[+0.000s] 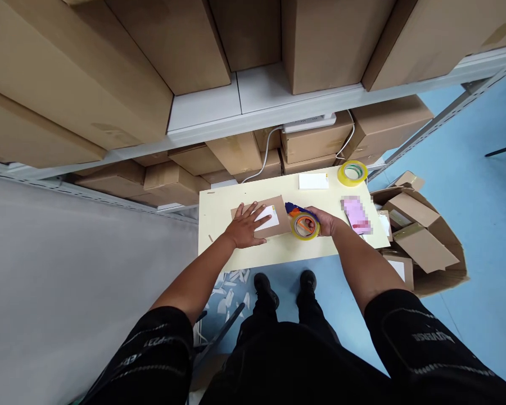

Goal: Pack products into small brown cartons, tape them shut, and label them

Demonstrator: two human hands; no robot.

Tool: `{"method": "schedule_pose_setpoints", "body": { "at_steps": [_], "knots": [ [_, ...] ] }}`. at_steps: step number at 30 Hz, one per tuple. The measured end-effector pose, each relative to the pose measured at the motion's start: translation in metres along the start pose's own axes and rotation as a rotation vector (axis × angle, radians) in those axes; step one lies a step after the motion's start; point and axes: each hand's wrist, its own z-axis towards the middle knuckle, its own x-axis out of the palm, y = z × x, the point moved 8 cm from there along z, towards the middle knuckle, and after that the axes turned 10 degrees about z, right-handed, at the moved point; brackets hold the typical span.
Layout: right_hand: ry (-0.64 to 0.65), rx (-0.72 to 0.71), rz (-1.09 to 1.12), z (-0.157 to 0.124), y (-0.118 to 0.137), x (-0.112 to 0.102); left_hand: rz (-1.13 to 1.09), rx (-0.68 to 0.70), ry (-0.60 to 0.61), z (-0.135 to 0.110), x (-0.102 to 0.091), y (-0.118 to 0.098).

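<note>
My left hand [248,226] lies flat with fingers spread on a small brown cardboard box [278,216] that bears a white label [267,218]. It rests on a pale yellow table [219,225]. My right hand [325,221] is closed around a tape dispenser [304,223] with an orange core, a blue handle and a roll of clear tape, held at the box's right edge.
A spare tape roll [352,172] and a white slip [313,181] lie at the table's far edge, a pink item [356,215] to the right. Open cartons [421,242] crowd the floor on the right. Shelves of cardboard boxes [320,140] stand behind. Paper scraps [231,287] litter the floor.
</note>
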Motion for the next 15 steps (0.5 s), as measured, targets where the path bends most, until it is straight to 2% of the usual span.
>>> {"method": "schedule_pose_setpoints", "body": {
  "at_steps": [4,7,11,13,15],
  "knots": [
    [0.003,-0.053,0.057,-0.011,-0.014,-0.006,-0.025,-0.038,-0.01,-0.002,0.001,-0.001],
    [-0.025,-0.075,0.121,-0.027,-0.046,-0.024,-0.046,-0.116,-0.026,0.003,-0.003,0.0],
    [-0.134,-0.101,0.197,-0.047,-0.11,-0.057,-0.097,-0.401,-0.025,0.026,-0.002,0.004],
    [-0.145,-0.15,0.277,-0.05,-0.136,-0.061,-0.131,-0.55,-0.009,0.04,0.003,0.003],
    [-0.153,-0.187,0.375,-0.047,-0.154,-0.056,-0.167,-0.638,-0.01,0.055,0.006,-0.001]
  ]
}}
